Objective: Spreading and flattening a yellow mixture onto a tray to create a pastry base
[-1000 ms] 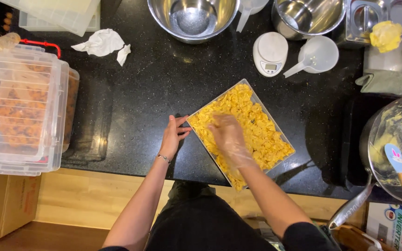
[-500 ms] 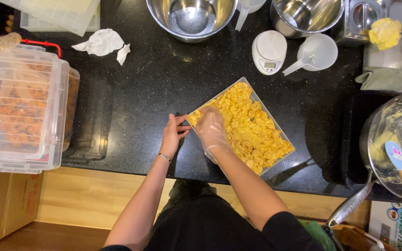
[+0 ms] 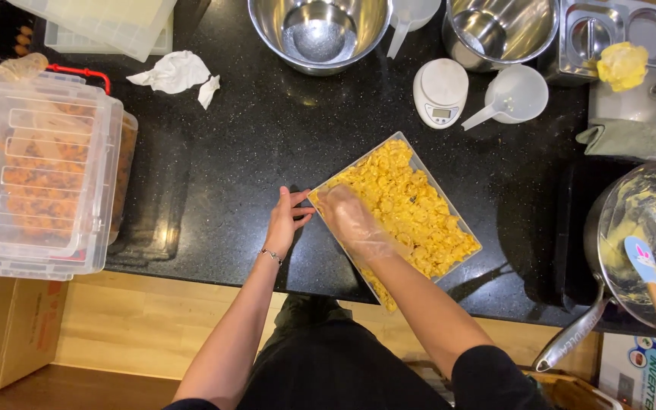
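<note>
Our gloved right hand (image 3: 352, 220) has slid to the near-left corner of the metal tray (image 3: 449, 199) since a moment ago. From the left: a clear lidded bin (image 3: 39, 178), then our bare left hand (image 3: 286, 220), fingers spread, steadying the tray's edge on the black counter (image 3: 222, 159). The right hand presses loosely curled into yellow pasta (image 3: 411, 209).

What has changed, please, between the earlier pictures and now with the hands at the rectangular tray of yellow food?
The right hand, in a clear glove, slid across the yellow food from the tray's middle toward its near-left corner. The left hand kept steadying the rectangular metal tray at that corner. The tray, the white kitchen scale and the steel bowl stayed put.
</note>
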